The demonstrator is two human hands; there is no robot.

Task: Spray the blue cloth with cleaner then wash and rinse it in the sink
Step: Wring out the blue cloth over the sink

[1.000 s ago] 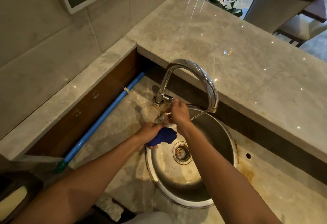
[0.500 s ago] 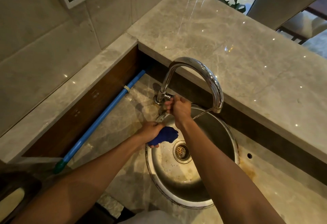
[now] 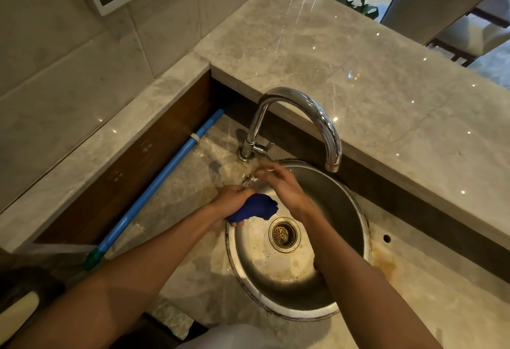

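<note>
Fingers of left hand (image 3: 230,199) bunch blue cloth (image 3: 255,209) at sink (image 3: 356,202) rim, 9 o'clock; right hand (image 3: 278,186) fingers loose, blurred. Risk: no water visible at tap (image 3: 303,108), cloth may stay unrinsed.

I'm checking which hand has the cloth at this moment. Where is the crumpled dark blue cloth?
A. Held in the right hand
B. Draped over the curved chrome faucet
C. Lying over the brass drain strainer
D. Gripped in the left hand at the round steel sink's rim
D: the crumpled dark blue cloth is bunched in the left hand at the round steel sink's left rim, while the right hand holds nothing.
</note>
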